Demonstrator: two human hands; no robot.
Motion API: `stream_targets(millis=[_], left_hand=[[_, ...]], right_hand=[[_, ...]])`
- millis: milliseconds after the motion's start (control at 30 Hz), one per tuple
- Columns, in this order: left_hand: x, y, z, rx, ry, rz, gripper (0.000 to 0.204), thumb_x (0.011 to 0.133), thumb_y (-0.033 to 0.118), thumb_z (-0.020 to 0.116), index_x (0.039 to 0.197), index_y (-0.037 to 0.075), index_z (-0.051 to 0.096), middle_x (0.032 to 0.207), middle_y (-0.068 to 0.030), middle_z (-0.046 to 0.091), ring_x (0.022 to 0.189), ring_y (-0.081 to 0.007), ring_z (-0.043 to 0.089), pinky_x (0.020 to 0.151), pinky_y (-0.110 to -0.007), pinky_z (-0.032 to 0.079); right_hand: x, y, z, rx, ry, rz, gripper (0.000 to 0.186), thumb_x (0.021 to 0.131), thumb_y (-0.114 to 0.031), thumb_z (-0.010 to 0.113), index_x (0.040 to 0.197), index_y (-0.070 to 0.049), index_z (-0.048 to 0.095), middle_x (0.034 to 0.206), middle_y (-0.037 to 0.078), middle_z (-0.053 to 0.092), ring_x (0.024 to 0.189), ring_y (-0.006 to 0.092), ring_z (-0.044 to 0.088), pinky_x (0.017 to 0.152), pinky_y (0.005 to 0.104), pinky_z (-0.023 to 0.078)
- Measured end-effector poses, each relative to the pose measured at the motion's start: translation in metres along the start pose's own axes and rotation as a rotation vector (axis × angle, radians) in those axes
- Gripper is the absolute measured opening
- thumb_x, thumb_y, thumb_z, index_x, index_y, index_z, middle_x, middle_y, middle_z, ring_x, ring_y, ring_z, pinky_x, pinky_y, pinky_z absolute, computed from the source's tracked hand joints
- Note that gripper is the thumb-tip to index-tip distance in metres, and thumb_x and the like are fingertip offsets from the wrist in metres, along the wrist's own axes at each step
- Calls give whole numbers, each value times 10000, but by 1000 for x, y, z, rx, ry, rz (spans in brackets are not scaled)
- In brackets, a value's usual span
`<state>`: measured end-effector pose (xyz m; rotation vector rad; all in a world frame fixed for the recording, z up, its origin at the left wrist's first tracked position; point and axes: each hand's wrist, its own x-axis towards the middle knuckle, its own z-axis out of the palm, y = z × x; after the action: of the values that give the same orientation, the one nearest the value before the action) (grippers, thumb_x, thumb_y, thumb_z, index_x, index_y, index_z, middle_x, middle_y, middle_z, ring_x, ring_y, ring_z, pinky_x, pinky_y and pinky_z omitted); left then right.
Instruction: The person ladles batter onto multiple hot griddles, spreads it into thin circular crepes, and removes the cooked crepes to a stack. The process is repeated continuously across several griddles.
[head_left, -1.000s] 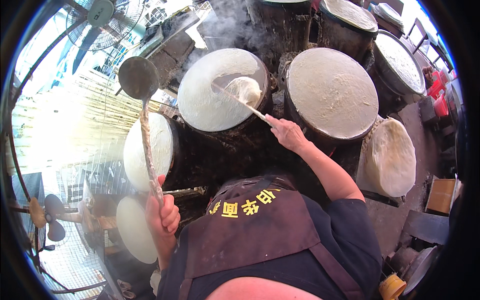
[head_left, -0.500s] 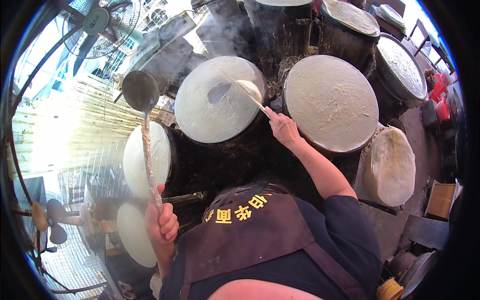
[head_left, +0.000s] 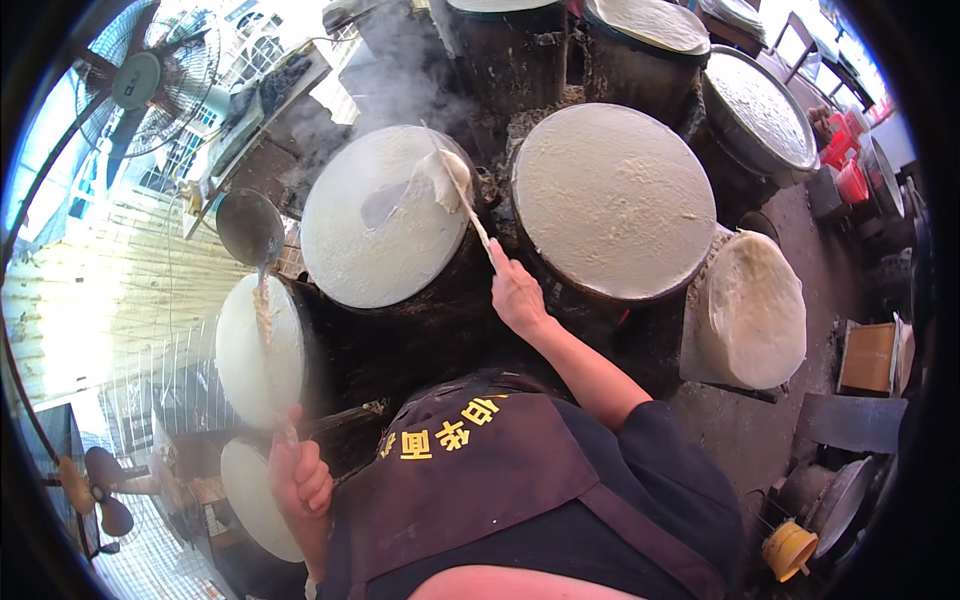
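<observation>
My left hand (head_left: 300,475) is closed around the batter-coated handle of a large ladle (head_left: 250,228). The ladle's dark bowl hangs above the pale round (head_left: 258,350) at the left. My right hand (head_left: 518,292) grips a thin stick (head_left: 475,218), which reaches over the right part of a steaming round cooking surface (head_left: 345,265). A pale sheet of batter or dough covers that surface, with a greyish bare-looking patch near its middle. Beside the stick's far part lies a soft, gathered lump of the same pale stuff (head_left: 436,185).
A second wide round (head_left: 615,200) stands to the right, with a draped dough-like sheet (head_left: 755,310) beyond it. Farther back is a metal basin (head_left: 760,105) of white stuff. A fan (head_left: 136,80) stands far left; a yellow container (head_left: 789,550) sits lower right.
The view has shifted, moving the scene leftward. My left hand has lowered the ladle toward me. The pale lump by the stick looks larger and more gathered, and the stick stands steeper.
</observation>
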<state>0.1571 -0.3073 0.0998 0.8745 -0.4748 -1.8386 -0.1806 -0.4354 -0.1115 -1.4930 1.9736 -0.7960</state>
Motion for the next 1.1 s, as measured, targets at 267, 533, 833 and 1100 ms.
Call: stream_targets(millis=[267,533,833,1100], left_hand=[[16,0,55,232,149,-93,511,1019,311,429,1452,77,290,592,49,280,384,-34,217,298,-178,199],[12,5,22,-316,-55,-166,461,1049,188,270,1492,93,178,649,-43,339,414,-114,300,343,-257,308],[-16,0,10,-352,49,-106,506,1043,203,300,1511,111,129,679,-48,355,442,-116,324,353,-246,319],[-29,-16,-2,-162,-75,-110,531,1042,252,368,1508,124,147,685,-4,338,457,-49,312,346,-182,327]], right_hand=[[83,-21,5,23,-22,-189,518,857,-102,480,1369,-102,404,943,254,616,857,429,631,775,495,509],[65,-42,23,27,-57,-160,546,820,-88,550,1356,-87,446,933,249,643,891,421,619,804,486,492],[40,-34,25,1,5,-100,541,821,-90,561,1350,-86,450,960,252,649,893,413,632,795,496,500],[87,-4,17,110,74,-246,495,832,-137,545,1325,-126,502,1005,238,653,937,431,620,821,498,492]])
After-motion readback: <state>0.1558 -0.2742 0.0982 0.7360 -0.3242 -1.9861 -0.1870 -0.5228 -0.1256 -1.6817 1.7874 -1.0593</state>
